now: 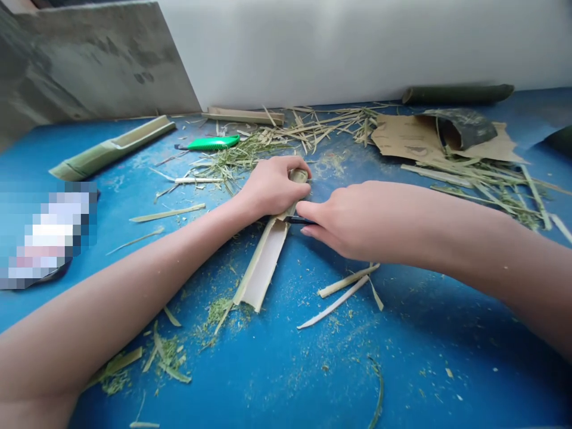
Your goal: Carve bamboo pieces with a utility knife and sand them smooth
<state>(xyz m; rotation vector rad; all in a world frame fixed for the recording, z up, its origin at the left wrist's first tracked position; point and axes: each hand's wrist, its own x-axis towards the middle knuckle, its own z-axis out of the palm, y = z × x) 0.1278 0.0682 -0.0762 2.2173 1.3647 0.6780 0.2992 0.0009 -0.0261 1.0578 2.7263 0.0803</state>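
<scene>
A split piece of bamboo (263, 262) lies on the blue tabletop, its hollow side up and its open end toward me. My left hand (279, 185) is wrapped round its far end and presses it down. Close beside it, my right hand (339, 217) is closed on a thin dark-handled knife (297, 220), whose tip meets the bamboo at the inner end of the hollow. Most of the knife is hidden by my fingers. Two pale bamboo strips (335, 301) lie below my right hand.
A green utility knife (213, 143) lies behind my left hand among bamboo shavings (313, 128). A cut bamboo length (114, 149) rests at the left, a whole one (458, 94) at the back right. Brown paper (411, 137) carries a dark curved piece (467, 127). A pixelated object (49, 238) lies left.
</scene>
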